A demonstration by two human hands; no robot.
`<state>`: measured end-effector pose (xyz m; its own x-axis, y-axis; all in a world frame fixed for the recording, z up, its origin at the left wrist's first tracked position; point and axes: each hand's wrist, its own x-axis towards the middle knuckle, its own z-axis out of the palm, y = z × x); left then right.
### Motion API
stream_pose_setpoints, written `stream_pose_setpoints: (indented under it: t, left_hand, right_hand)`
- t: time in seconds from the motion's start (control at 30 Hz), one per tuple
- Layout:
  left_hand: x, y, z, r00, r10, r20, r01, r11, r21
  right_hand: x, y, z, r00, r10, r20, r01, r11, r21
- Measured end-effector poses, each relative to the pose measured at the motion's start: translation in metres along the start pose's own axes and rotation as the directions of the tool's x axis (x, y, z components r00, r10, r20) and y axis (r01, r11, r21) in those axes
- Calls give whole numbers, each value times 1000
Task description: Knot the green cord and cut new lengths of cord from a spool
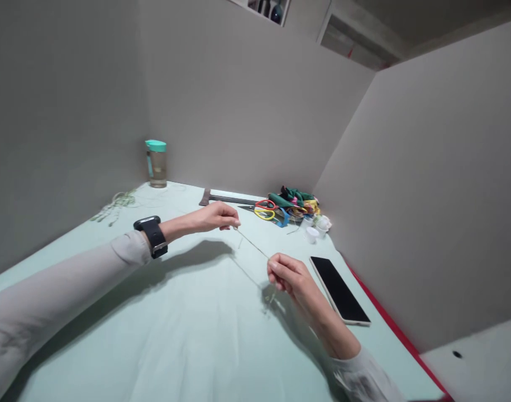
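A thin, pale cord (254,245) runs straight between my two hands above the light green tabletop. My left hand (219,216), with a black watch on its wrist, pinches the far end. My right hand (289,273) is closed on the nearer end, lower and to the right. Below the right fingers hangs a small pale tuft (273,296), too blurred to make out. Both hands cast shadows on the cloth, and the cord's thin shadow shows between them.
At the back left stands a bottle (158,164) with a teal lid; pale strings (121,202) lie near it. A hammer-like tool (230,199), scissors (264,210) and a coloured fabric pile (297,198) line the back. Small white cups (311,234) and a tablet (339,290) are on the right.
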<state>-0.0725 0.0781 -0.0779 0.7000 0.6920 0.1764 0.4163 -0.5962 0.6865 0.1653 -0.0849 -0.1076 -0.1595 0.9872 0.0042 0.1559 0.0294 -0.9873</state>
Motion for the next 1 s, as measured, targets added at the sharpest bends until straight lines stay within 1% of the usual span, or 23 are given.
stream_pose_setpoints:
  t: [0.07,0.13,0.23,0.33,0.4,0.47,0.6,0.7,0.77,0.83,0.9,0.93,0.97,1.0]
  left_hand:
    - [-19,-17,-5,999,-42,35,42,999,-1]
    - [-41,-28,-10,995,-86,57,86,996,1]
    - [-73,-36,-14,986,-146,75,145,989,16]
    - [-94,-40,-13,981,-185,62,182,982,47]
    - [-101,-41,-9,979,-204,28,201,977,76]
    - [-104,-43,-3,975,-221,-20,222,969,109]
    - [-102,-46,12,963,-250,-102,264,951,162]
    - [-104,-45,18,956,-269,-117,287,939,189]
    - [-107,-43,17,952,-284,-112,302,931,206]
    - [-111,-43,9,945,-300,-129,323,917,232]
    - [-114,-47,-8,925,-321,-205,368,890,270]
    - [-116,-50,-20,905,-332,-266,404,867,292]
    - [-118,-55,-33,876,-343,-339,449,837,313]
    - [-120,-60,-47,839,-355,-413,502,798,333]
  right_hand:
    - [1,8,0,999,35,-7,-35,999,5]
    - [1,14,2,998,61,-5,-61,998,7]
    - [-1,15,7,995,89,40,-89,996,-17]
    - [-3,13,14,988,104,115,-96,992,-76]
    - [-4,13,18,980,111,167,-90,988,-126]
    - [-4,14,21,970,118,213,-82,982,-169]
    - [-2,18,25,959,139,249,-88,975,-204]
    - [2,16,25,956,153,248,-105,975,-196]
    - [6,12,25,954,146,263,-96,977,-193]
    - [8,4,24,951,120,286,-66,979,-191]
    - [11,-3,23,951,78,299,-23,983,-184]
    - [12,-6,23,952,58,300,-3,984,-181]
    - [14,-7,22,953,39,299,15,984,-176]
    - [16,-7,21,955,22,295,30,985,-171]
